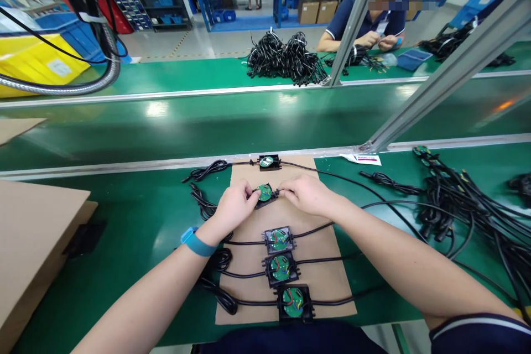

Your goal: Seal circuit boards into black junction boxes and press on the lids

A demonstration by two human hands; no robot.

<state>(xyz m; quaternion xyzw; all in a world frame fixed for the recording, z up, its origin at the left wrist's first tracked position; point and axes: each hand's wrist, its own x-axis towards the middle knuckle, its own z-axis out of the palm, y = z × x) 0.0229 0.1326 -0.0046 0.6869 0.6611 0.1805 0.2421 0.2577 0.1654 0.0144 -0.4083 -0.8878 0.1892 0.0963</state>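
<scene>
Black module (265, 193), second from top of five over the brown cardboard sheet (249, 259) — open-faced, slightly skewed.
From left: coiled black cable (201, 199) on the green bench (136, 215); left hand (234, 206), teal band (199, 241) at wrist, thumb and fingers pinching the module's left side; then round green board (264, 191) with fine coloured wires, seated in dark rectangular housing (270, 201); right hand (310, 194) with thumb and fingertips pinching at the module's right end — cable or housing, cannot tell which; farther right, tangled cable heap (446, 193).
</scene>
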